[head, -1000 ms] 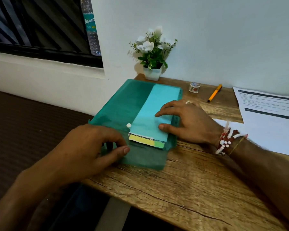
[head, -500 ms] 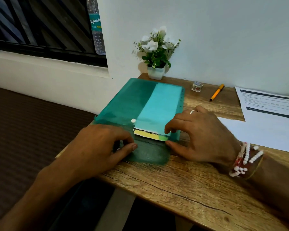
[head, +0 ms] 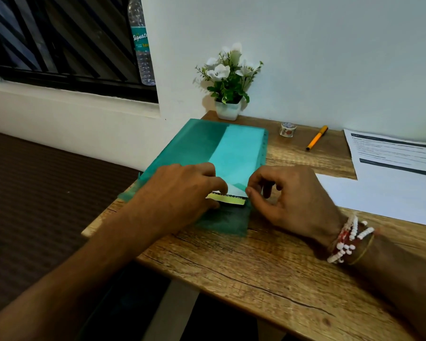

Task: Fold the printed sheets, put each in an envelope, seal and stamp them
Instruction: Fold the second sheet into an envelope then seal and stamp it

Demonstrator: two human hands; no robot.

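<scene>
Lengthwise, the translucent green plastic folder (head: 202, 146) points up-frame along the wooden table's (head: 256, 269) left edge, with bare wood below it; the left hand (head: 182, 193) grips its mouth; the right hand's (head: 290, 200) curled grasp is unclear.

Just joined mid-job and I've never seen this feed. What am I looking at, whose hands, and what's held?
No robot here: a person works bare-handed, and the one view comes from a camera on their head, looking down. On the desk lie a green folder, printed sheets, a pen, a small roll and a plant. The left hand appears to pinch the papers sticking out of the folder's mouth. The right hand curls at the folder's edge; whether it holds anything is unclear.
</scene>
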